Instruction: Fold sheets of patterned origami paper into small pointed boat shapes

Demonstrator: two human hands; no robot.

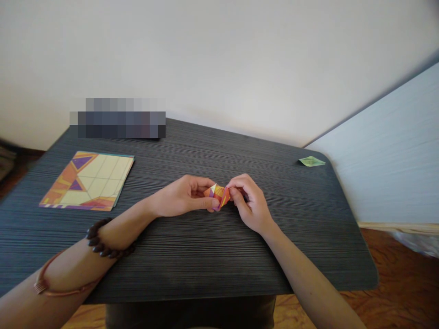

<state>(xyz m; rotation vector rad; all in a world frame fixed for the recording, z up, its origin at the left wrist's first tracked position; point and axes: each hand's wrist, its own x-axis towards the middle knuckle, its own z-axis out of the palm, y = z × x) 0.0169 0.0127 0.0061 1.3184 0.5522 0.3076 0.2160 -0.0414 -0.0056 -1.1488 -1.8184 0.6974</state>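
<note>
A small folded piece of patterned paper [218, 195], orange, purple and yellow, is held just above the middle of the dark table [206, 256]. My left hand [181, 197] pinches its left side with thumb and fingers closed. My right hand [249, 203] pinches its right side, fingers curled over it. Both wrists rest on or close to the tabletop. A bead bracelet and a thin bangle sit on my left forearm.
A stack of square patterned paper sheets [89, 181] lies at the table's left. A small green folded paper shape [311, 161] sits near the far right corner. A pale wall panel [387, 164] stands right of the table; wood floor shows below.
</note>
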